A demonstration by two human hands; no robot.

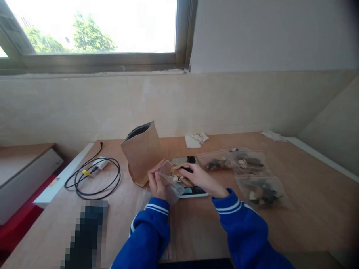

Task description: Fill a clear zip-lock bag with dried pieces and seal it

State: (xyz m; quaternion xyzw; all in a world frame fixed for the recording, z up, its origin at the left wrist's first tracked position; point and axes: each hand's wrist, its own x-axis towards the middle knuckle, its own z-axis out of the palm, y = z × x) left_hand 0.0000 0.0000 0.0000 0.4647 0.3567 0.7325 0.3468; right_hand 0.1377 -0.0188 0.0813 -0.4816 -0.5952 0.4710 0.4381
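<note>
A: Wooden desktop (297, 219) under a window, tiled wall behind. Status?

B: Both hands at centre, blue sleeves with white cuff stripes. Left hand (157, 185) grips the near edge of a small clear plastic zip bag (170, 181), holding its mouth up and open. Right hand (199, 178) has fingers pinched on brownish dried pieces (180, 169) right at the bag's mouth.

A: Bag position?

B: Just above the desk, over the left end of a white flat scale with a dark display (193, 191). Touching the scale or not, can't tell.

A: Source container?

B: Tall brown kraft paper pouch (141, 152) at 10 o'clock from the hands, standing upright, top open, just beside the left hand.

A: Done so far?

B: Looks like three filled clear bags of dark dried pieces (260, 191) lie at 2 to 3 o'clock, flat on the desk, apart from the hands. My read: those are finished, the bag in hand is mid-fill. A few pieces seem to be inside; amount unclear. Sealing looks outstanding, mouth is open.

A: Anything else?

B: Coiled black cable with white plug (96, 176) at 9 o'clock, crumpled white tissue (197, 139) at 12 near the wall. A pixelated dark object sits at 8 o'clock, unidentifiable.
</note>
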